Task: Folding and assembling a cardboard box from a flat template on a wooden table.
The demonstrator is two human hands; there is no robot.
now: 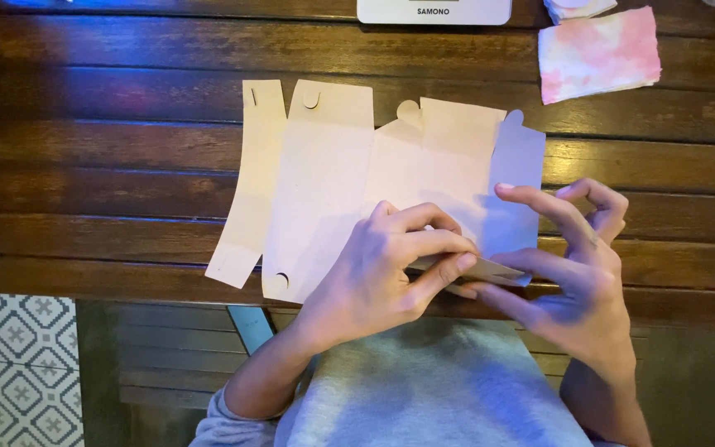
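Cardboard, a flat die-cut box blank with tabs and slots, lies unfolded on the wooden bench, its long axis running left to right along the near edge. Most of the sheet stretches away to the left and toward the far edge from both hands; only its near right corner is being worked. There a flap is bent up off the bench. The left hand reaches across from the left and pinches that flap, fingers curled closed on it. The right hand meets it from the right, thumb and lower fingers touching the flap's end, index and middle fingers lifted and spread. Both hands are at the flap, just beside one another. A pink-and-white cloth lies near the far right corner, well apart.
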